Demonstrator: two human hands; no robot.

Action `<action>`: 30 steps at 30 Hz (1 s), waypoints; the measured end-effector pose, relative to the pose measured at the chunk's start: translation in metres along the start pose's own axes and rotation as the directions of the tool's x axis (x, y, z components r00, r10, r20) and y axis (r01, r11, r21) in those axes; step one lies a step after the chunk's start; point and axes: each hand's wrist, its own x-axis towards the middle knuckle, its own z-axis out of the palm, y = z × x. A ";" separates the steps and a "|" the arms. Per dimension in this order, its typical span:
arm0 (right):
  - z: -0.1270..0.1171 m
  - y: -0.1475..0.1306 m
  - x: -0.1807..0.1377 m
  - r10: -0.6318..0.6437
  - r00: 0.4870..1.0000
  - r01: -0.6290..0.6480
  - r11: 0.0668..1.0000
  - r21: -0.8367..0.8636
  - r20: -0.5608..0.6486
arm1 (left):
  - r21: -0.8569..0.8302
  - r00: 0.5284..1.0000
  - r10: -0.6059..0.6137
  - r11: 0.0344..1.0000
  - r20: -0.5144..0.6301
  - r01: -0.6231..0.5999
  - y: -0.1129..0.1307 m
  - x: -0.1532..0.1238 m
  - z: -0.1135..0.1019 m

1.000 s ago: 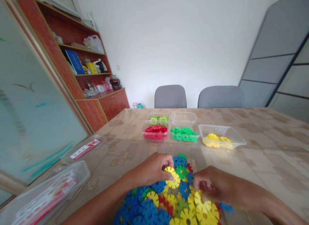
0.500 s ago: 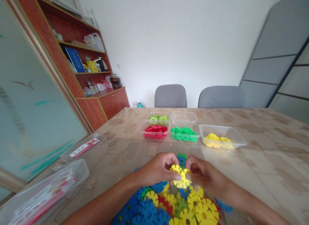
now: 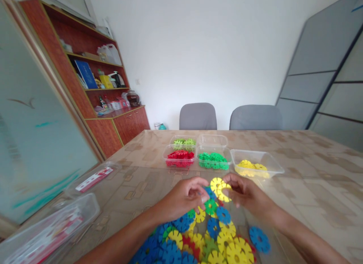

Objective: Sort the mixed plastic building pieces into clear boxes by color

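Between the thumb and fingers of my right hand [image 3: 245, 190] are yellow notched discs [image 3: 220, 189], overlapping each other. My left hand [image 3: 188, 196] is just to their left, fingers apart, with nothing visible in it. Below both hands spreads a pile of notched plastic discs: blue discs [image 3: 170, 250] mostly at the left, yellow discs [image 3: 239, 252] mostly at the right, with some red and green among them. A single blue disc [image 3: 259, 239] lies at the pile's right edge, under my right forearm.
Beyond the pile stand clear tubs of sorted discs: a red tub [image 3: 179, 158], a green tub [image 3: 214, 158], a light-green tub [image 3: 184, 143] and a yellow tub [image 3: 256, 163]. Another clear tub [image 3: 212, 140] is behind. At left lie a long plastic box [image 3: 92, 207] and its lid [image 3: 116, 166].
My left hand has let go of the yellow discs and drawn slightly left. My right hand now holds them alone, a little higher and farther right. The view has shifted slightly.
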 end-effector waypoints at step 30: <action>-0.038 -0.043 -0.025 0.166 0.946 0.008 0.847 -0.532 0.278 | 0.777 0.999 -0.043 0.629 0.011 0.019 -0.019 -0.003 -0.002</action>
